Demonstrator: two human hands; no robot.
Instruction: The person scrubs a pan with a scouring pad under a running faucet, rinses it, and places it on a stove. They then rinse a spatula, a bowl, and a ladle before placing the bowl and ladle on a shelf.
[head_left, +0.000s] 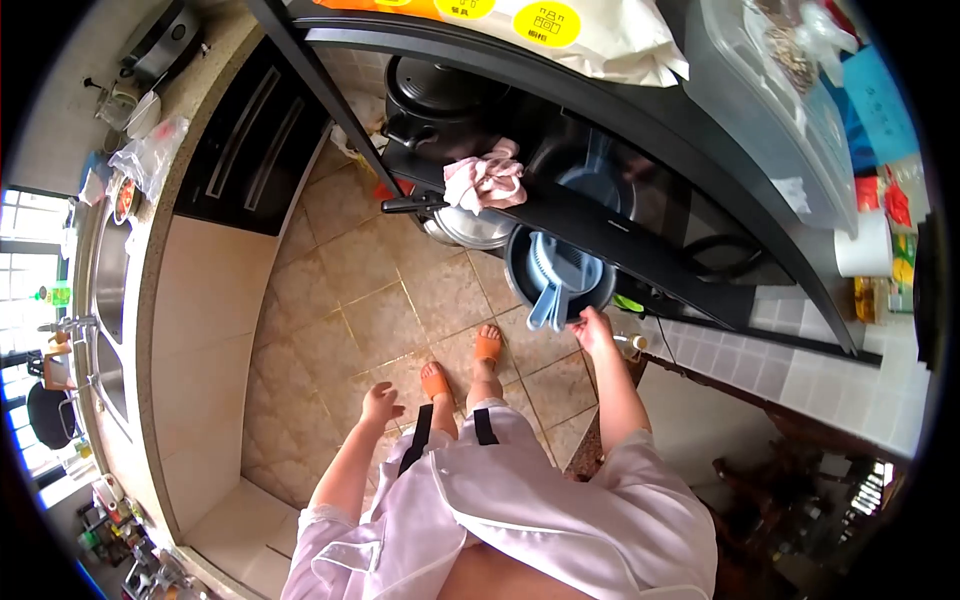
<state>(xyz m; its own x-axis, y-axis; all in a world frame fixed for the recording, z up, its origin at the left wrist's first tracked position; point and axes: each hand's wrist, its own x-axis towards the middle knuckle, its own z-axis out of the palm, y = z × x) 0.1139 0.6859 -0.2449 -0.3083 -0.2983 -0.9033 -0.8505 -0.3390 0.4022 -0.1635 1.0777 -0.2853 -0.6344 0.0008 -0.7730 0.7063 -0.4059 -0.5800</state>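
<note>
My right hand [592,328] is closed at the lower rim of a dark round pan or basin [519,268]. Inside it lie light blue plastic items [565,268], one like a strainer, with handles sticking out over the rim. My left hand [381,404] hangs over the floor with its fingers apart and nothing in it. Above the basin, a pink and white cloth [487,178] drapes over the edge of a black shelf [620,224]. A metal lid or pot [474,226] shows beneath the cloth, beside the basin.
A large black pot [440,88] stands on the black rack. Higher up are a printed bag [600,40] and a clear plastic bin [770,120]. At left run a counter [165,220] with a sink [112,285] and a built-in black appliance [245,140]. Tiled floor [350,290] lies between.
</note>
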